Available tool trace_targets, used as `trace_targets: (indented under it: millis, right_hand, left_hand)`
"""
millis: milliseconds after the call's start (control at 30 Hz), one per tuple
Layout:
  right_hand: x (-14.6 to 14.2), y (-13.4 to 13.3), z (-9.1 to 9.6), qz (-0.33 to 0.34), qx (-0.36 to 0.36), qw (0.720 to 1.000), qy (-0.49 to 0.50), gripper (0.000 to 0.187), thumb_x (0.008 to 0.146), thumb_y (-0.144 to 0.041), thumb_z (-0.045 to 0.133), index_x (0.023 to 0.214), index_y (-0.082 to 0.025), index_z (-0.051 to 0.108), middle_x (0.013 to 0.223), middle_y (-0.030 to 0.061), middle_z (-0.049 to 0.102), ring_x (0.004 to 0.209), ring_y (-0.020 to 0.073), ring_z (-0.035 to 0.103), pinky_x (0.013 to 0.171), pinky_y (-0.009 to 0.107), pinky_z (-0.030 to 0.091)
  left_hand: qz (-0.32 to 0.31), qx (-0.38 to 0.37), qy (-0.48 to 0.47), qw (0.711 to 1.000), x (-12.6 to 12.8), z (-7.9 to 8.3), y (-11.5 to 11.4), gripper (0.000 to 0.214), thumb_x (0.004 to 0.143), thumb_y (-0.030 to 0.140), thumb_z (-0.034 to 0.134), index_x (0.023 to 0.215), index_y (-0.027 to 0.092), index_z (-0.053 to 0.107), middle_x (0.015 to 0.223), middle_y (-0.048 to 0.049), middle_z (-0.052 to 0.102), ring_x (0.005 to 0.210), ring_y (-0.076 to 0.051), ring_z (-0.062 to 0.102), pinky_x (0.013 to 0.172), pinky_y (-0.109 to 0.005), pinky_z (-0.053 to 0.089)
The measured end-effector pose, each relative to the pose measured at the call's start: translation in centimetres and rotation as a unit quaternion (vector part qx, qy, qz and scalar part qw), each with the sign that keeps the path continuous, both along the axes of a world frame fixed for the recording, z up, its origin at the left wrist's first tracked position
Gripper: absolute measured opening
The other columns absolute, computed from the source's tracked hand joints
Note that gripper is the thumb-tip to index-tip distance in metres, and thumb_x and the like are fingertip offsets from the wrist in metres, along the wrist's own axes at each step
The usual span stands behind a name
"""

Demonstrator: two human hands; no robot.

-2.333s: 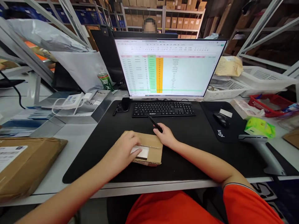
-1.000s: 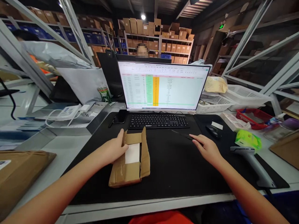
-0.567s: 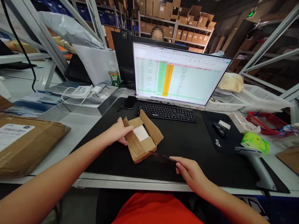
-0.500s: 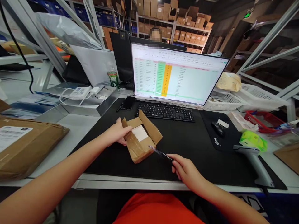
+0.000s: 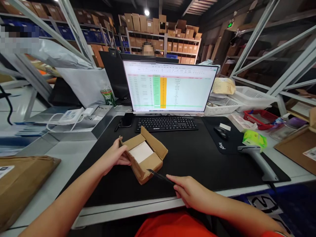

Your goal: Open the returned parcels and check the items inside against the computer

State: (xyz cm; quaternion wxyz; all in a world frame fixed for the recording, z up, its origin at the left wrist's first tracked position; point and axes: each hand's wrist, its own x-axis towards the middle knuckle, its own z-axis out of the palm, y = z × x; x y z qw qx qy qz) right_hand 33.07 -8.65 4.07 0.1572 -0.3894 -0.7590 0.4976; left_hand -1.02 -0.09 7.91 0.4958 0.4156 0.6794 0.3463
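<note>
A small brown cardboard box (image 5: 151,163) rests on the black desk mat (image 5: 195,158), its top flaps folded out. Inside it lies a flat white item (image 5: 141,152), whose kind I cannot make out. My left hand (image 5: 118,154) grips the box by its left flap, thumb on the inner side and fingers outside. In my right hand (image 5: 189,191) is a slim dark knife (image 5: 160,176), its handle wrapped by the fingers. The blade tip points at the near edge of the box; whether it touches the cardboard I cannot tell.
Behind the box stand a keyboard (image 5: 168,123) and a monitor (image 5: 170,89). A mouse (image 5: 221,133) and a grey barcode scanner (image 5: 259,164) lie to the right. A wrapped brown parcel (image 5: 27,187) sits at left. Another person shows behind the monitor.
My view has tilted up and shifted. The left flap is pulled further outward by my left hand, showing more of the white item. The knife stays close to the box's near edge.
</note>
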Motion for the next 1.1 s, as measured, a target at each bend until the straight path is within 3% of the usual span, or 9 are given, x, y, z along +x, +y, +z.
trace_targets:
  millis: [167,333,500,600,667,733,800,933,1100]
  right_hand:
    - [5.6,3.2,-0.9,-0.112,0.044,0.992,0.041,0.052,0.110,-0.045,0.042,0.155,-0.024,0.056,0.083,0.0016,0.065,0.061,0.0124,0.055,0.061,0.024,0.048]
    - [12.4,8.5,-4.2,-0.355,0.151,0.922,-0.019,0.055,0.103,-0.055,0.045,0.132,-0.018,0.074,0.074,0.0053,0.068,0.072,0.0236,0.068,0.068,0.035,0.057]
    - [14.1,11.8,-6.4,-0.316,0.267,0.903,-0.119,0.041,0.100,-0.031,0.047,0.120,-0.020,0.080,0.115,0.0119,0.078,0.107,0.0278,0.074,0.096,0.043,0.060]
    - [13.9,12.6,-6.3,-0.263,0.346,0.871,-0.229,0.039,0.099,-0.025,0.049,0.122,-0.023,0.080,0.108,0.0092,0.078,0.107,0.0262,0.072,0.095,0.041,0.059]
    - [14.2,13.5,-5.5,-0.228,0.378,0.854,-0.277,0.033,0.097,-0.022,0.054,0.114,-0.024,0.083,0.109,0.0095,0.076,0.107,0.0262,0.069,0.093,0.039,0.058]
    - [15.0,15.0,-4.5,-0.224,0.391,0.848,-0.279,0.028,0.094,-0.020,0.058,0.105,-0.021,0.085,0.118,0.0117,0.073,0.110,0.0274,0.067,0.097,0.042,0.056]
    - [16.1,16.7,-3.6,-0.258,0.391,0.848,-0.249,0.027,0.093,-0.018,0.059,0.103,-0.017,0.084,0.122,0.0139,0.070,0.113,0.0286,0.066,0.103,0.045,0.054]
    - [16.3,18.5,-2.0,-0.322,0.397,0.849,-0.135,0.029,0.093,-0.015,0.054,0.102,-0.016,0.081,0.114,0.0138,0.070,0.110,0.0272,0.069,0.101,0.045,0.055]
    - [9.4,14.1,0.8,-0.123,0.444,0.888,-0.003,0.030,0.102,-0.019,0.050,0.117,-0.021,0.076,0.111,0.0111,0.072,0.103,0.0217,0.070,0.093,0.037,0.058]
  left_hand:
    - [0.041,0.061,-0.116,0.991,-2.6,-2.4,-2.1,0.088,0.087,0.036,0.056,0.166,0.032,0.019,0.144,-0.0112,0.066,0.112,-0.025,0.075,0.086,-0.041,0.067]
    - [0.097,0.039,-0.179,0.978,-2.8,-7.2,-3.1,0.084,0.081,0.036,0.053,0.161,0.023,0.033,0.137,-0.0129,0.070,0.123,-0.031,0.071,0.095,-0.043,0.065]
    - [0.102,0.114,-0.029,0.988,-4.1,-10.0,-2.2,0.100,0.083,0.048,0.055,0.167,0.027,0.005,0.145,-0.0145,0.062,0.129,-0.033,0.067,0.104,-0.050,0.060]
    - [0.056,0.213,0.269,0.938,-5.6,-9.3,-1.4,0.098,0.078,0.039,0.058,0.167,0.025,0.019,0.154,-0.0208,0.049,0.149,-0.043,0.046,0.117,-0.066,0.045]
    - [-0.054,0.272,0.460,0.843,-5.5,-8.1,-0.8,0.075,0.076,0.026,0.060,0.151,0.030,0.055,0.166,-0.0162,0.037,0.160,-0.046,0.024,0.126,-0.070,0.030]
    - [-0.156,0.284,0.549,0.770,-4.4,-7.1,-0.2,0.051,0.077,0.019,0.057,0.123,0.031,0.076,0.169,-0.0104,0.036,0.163,-0.044,0.018,0.130,-0.067,0.023]
    - [-0.220,0.262,0.556,0.758,-2.7,-6.5,0.3,0.042,0.085,0.023,0.053,0.118,0.029,0.078,0.165,-0.0109,0.044,0.160,-0.040,0.030,0.129,-0.063,0.028]
    - [-0.219,0.194,0.558,0.777,-0.3,-6.1,1.0,0.059,0.095,0.042,0.050,0.152,0.031,0.057,0.168,-0.0135,0.041,0.156,-0.039,0.037,0.126,-0.062,0.033]
    - [-0.213,0.156,0.590,0.763,0.0,-4.6,1.1,0.056,0.098,0.048,0.047,0.152,0.035,0.057,0.169,-0.0160,0.039,0.153,-0.044,0.041,0.124,-0.062,0.035]
